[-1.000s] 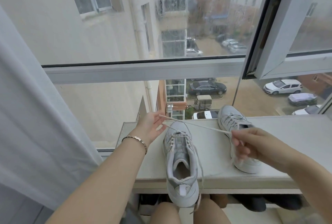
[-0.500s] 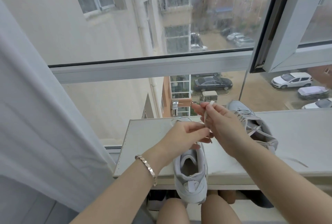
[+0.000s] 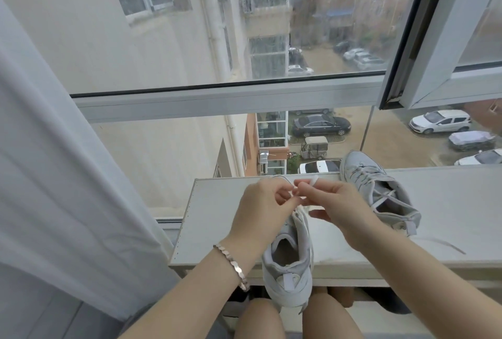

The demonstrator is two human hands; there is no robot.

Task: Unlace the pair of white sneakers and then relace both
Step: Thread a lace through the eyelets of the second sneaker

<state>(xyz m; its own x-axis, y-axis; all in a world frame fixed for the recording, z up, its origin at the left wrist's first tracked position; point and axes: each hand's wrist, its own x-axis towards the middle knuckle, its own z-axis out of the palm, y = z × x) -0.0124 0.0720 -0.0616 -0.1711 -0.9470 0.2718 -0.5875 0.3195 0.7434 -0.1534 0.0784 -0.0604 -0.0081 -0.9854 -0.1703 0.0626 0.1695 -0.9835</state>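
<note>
The left hand (image 3: 260, 209) and right hand (image 3: 343, 212) each pinch the white lace (image 3: 313, 178) above the near sneaker (image 3: 289, 268) — pale grey-white, heel overhanging the ledge (image 3: 217, 219) — while the other sneaker (image 3: 380, 192) lies just right.

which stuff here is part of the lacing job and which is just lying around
Job: near sneaker, lace, far sneaker, left hand, right hand.
Just there: curtain, bracelet, window frame, ledge under the sneakers.

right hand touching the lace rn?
Touching. The head view shows the right hand pinching the white lace between thumb and forefinger, above the near sneaker.
</note>
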